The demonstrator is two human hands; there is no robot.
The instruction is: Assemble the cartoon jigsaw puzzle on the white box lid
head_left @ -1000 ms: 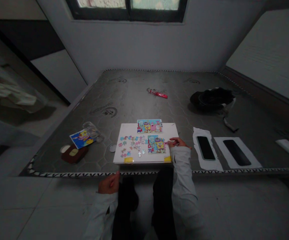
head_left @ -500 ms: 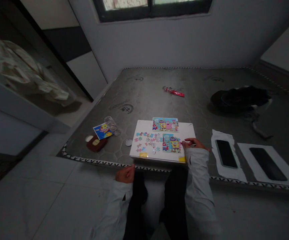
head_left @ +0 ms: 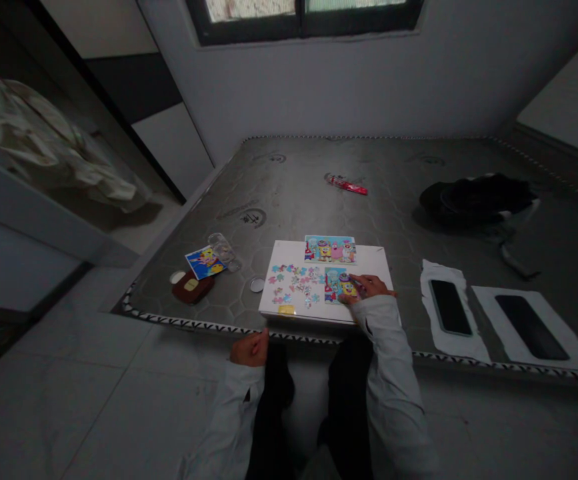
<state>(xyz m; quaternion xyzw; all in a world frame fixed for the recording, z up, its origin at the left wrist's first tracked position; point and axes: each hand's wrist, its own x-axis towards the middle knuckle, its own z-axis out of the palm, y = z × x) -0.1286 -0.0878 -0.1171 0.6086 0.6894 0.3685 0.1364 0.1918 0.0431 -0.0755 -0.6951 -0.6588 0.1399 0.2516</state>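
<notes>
A partly joined cartoon jigsaw puzzle (head_left: 335,283) lies on a white box (head_left: 289,251) at the bed's near edge. My right hand (head_left: 371,287) rests over its right part, thumb and fingers spread apart on its surface; the part under the hand is hidden. Several loose puzzle pieces (head_left: 296,280) are scattered to the left of the joined section. Above it lies a reference picture card (head_left: 329,249) with the same cartoon figures. My left hand (head_left: 249,349) is closed in a fist below the bed's edge, left of the box, with nothing showing in it.
Left of the box are a small round disc (head_left: 257,285), a brown case (head_left: 191,288), a cartoon card (head_left: 205,262) and clear plastic packaging (head_left: 223,248). A red wrapper (head_left: 349,185) lies farther back. On the right are a phone (head_left: 449,307), a dark slab (head_left: 531,327) and a black cap (head_left: 473,200).
My right hand has moved left from the puzzle's right edge onto the puzzle, and its fingers have spread. My left hand stays where it was.
</notes>
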